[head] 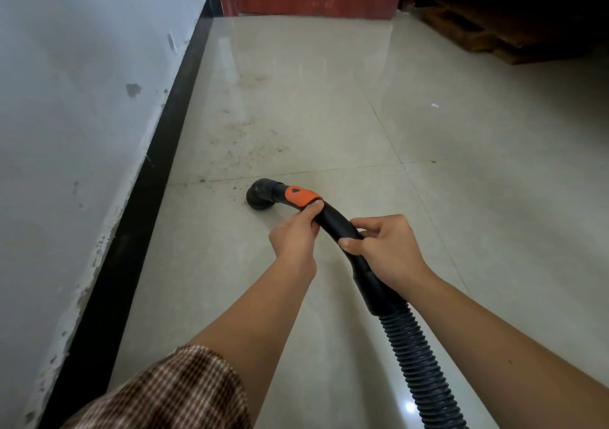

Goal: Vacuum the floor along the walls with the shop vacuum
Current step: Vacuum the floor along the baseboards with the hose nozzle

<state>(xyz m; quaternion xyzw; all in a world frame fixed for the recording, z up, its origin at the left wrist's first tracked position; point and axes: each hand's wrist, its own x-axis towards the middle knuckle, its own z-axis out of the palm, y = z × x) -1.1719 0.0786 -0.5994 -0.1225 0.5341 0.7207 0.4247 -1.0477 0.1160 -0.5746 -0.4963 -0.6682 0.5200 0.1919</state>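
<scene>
Both hands grip the black wand, the left hand curled round it just behind the orange collar and the right hand nearer the hose, with the nozzle down on the floor near the baseboard, beside dust specks.

Black curved vacuum wand, orange collar, nozzle on floor
</scene>
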